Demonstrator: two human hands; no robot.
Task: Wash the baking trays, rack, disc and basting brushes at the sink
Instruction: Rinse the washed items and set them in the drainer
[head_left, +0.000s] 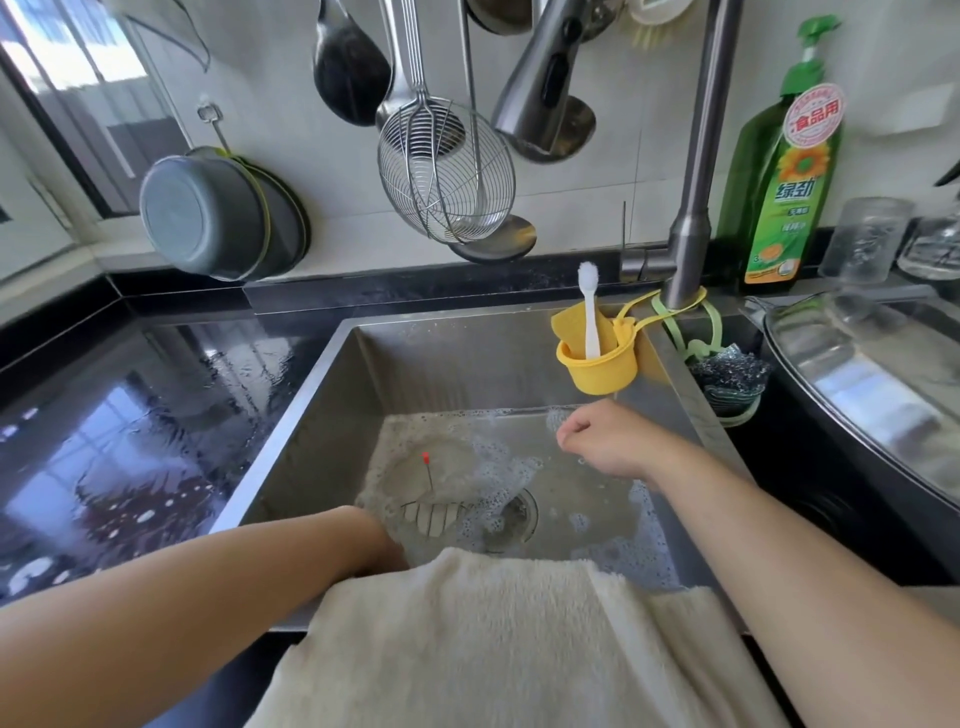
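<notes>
**Both arms down in the soapy sink**

The square stainless-steel sink (322, 415) holds shallow, foamy water, and both arms reach into it. A cream fleecy towel (493, 639) is draped over the near rim, just beside the left wrist — it hides the left hand (392, 556) almost wholly, so I cannot tell how its fingers lie. The right hand (605, 441) hovers over the water at the far right of the basin, fingers loosely curled downward; whether anything is pinched between them I cannot tell.

Between the two hands lies a round metal disc (415, 473) under the suds, and just beyond the left hand sits a small wire rack (431, 514) with a thin upright pin tipped in red (426, 460). The round drain strainer (511, 517) is just right of it.

Above the right hand hangs a yellow plastic caddy (597, 364) (a white brush (589, 312) stands in it).
</notes>
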